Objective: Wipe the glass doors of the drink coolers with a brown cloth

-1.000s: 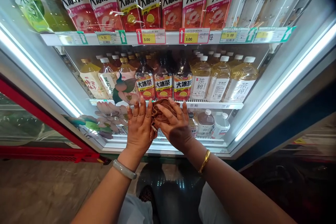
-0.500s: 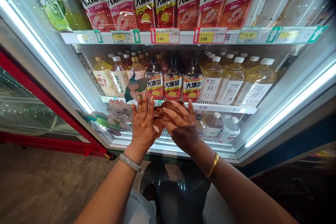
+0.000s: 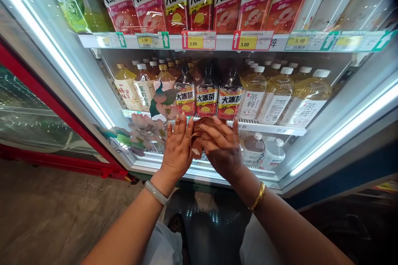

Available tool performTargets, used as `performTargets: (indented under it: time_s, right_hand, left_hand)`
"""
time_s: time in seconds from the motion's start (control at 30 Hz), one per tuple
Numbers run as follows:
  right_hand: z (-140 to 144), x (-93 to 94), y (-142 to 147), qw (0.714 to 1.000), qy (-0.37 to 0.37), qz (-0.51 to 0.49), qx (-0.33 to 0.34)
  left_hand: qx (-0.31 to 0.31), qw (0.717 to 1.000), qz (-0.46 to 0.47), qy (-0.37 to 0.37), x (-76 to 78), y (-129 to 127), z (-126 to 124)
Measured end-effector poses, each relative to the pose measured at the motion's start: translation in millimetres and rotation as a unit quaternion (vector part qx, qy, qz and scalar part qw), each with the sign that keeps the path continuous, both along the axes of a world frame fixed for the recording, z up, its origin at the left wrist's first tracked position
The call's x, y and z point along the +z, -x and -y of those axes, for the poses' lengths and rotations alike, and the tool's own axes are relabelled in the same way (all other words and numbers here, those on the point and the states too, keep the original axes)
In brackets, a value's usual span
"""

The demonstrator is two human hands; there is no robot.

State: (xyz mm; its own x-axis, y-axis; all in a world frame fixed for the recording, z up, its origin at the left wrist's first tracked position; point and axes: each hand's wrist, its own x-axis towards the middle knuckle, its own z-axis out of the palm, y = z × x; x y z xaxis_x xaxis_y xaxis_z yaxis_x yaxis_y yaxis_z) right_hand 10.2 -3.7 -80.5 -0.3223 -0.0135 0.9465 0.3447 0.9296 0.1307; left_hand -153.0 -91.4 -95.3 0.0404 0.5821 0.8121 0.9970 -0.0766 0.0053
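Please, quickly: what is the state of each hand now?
Left hand: open, fingers flat beside the brown cloth.
Right hand: pressing on the brown cloth; grip cannot be told.

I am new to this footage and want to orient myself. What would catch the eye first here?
In the middle, the left hand lies flat on the glass door of a lit drinks fridge, and the right hand presses a crumpled brown cloth against it. Behind the glass stand dark iced tea bottles with red and yellow labels, with pale yellow tea bottles with white caps to their right.
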Motion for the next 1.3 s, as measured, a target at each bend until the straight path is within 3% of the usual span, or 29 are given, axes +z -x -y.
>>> performTargets:
  time_s: [0.13, 0.33, 0.5, 0.73, 0.83, 1.0, 1.17, 1.3]
  right_hand:
    - [-0.2, 11.2, -9.3, 0.998, 0.034, -0.045, -0.030]
    - [0.0, 2.8, -11.6, 1.000, 0.007, 0.017, -0.002]
    - [-2.9, 13.5, -18.2, 0.998, 0.026, -0.041, -0.029]
    - [2.5, -8.2, 1.1, 0.998, -0.009, 0.061, 0.005]
    - [-0.6, -2.8, -8.8, 0.998, 0.008, 0.059, 0.017]
    - [-3.1, 7.8, -16.1, 0.999, 0.030, -0.031, 0.004]
    - [-0.3, -4.9, -8.7, 0.999, -0.001, 0.039, 0.031]
    - [-2.6, 5.6, -18.3, 0.999, 0.014, 0.031, 0.027]
  left_hand:
    - [-0.004, 1.000, 0.011, -0.014, 2.3, -2.8, 0.3]
    - [-0.005, 1.000, 0.021, -0.008, 2.6, 2.7, -0.7]
    - [-0.007, 1.000, 0.014, -0.019, 3.3, 4.7, -0.7]
    - [0.005, 0.999, 0.023, -0.023, 3.7, 2.9, -2.5]
    - [0.009, 0.999, 0.019, -0.027, 4.0, 3.8, -1.6]
    - [0.013, 0.999, 0.013, -0.026, 3.7, 2.3, -2.3]
    - [-0.002, 1.000, 0.010, -0.008, -0.5, 0.4, -4.0]
    - [0.011, 1.000, 0.007, -0.006, -2.5, 0.6, -3.9]
